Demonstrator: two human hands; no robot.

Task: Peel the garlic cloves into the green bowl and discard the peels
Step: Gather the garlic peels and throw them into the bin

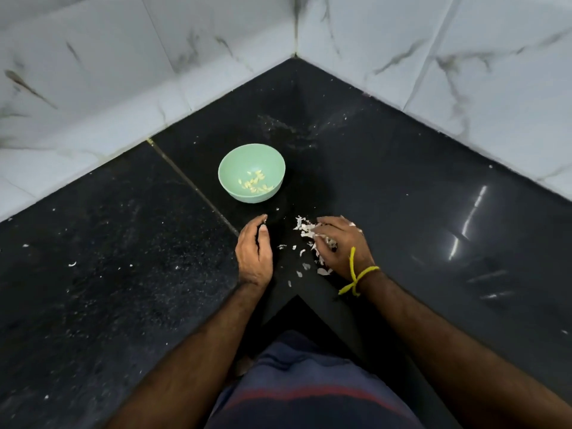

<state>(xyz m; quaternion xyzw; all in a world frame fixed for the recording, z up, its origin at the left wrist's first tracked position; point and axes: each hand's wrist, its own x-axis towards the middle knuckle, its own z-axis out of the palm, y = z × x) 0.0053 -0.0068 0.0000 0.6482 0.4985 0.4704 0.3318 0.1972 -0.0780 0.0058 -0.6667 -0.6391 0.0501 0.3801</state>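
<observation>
The bowl [251,172] stood on the counter [402,187] near the wall corner, cloves [255,182] inside it. Peels [305,230] lay before it, to its right.

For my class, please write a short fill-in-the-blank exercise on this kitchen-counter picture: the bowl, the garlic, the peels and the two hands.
1. The peeled garlic cloves lie inside the ____ bowl.
2. The garlic peels lie under and beside the person's ____ hand.
3. The left hand rests on the black ____, apart from the bowl.
4. A ____ thread is tied round the right wrist.

Missing words: green; right; counter; yellow
</observation>
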